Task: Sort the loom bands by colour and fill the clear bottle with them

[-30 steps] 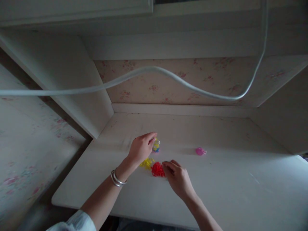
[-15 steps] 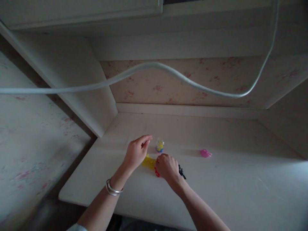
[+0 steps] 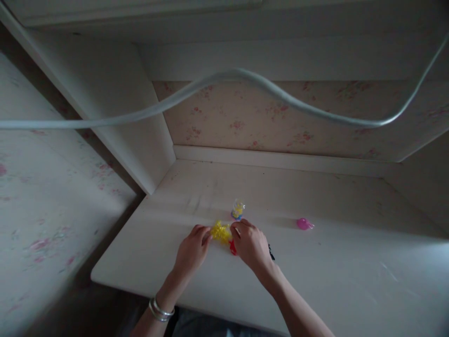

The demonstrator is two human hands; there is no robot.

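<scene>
A yellow, see-through, frilly bundle [image 3: 220,232] lies on the white desktop between my two hands; its exact kind is unclear. My left hand [image 3: 192,247] pinches at its left edge with thumb and forefinger. At its right edge my right hand [image 3: 250,243] is closed, fingers bent, and a yellow strand runs to the fingertips. Partly under the right hand shows a red item [image 3: 233,248]. A black item [image 3: 271,252] peeks out on that hand's far right side. Just behind stands a small clear container [image 3: 238,209] with yellow and blue in it.
A pink, knotted-looking small item [image 3: 304,223] rests on the desktop [image 3: 351,271] to the right. Across the upper view hangs a white cable [image 3: 245,77]. A side panel [image 3: 119,117] bounds the left, with an overhead cabinet [image 3: 140,14] above.
My left hand has come down and nearer to the yellow bundle, its fingers now at the edge. The bundle looks raised and fluffier. The view has shifted slightly.
</scene>
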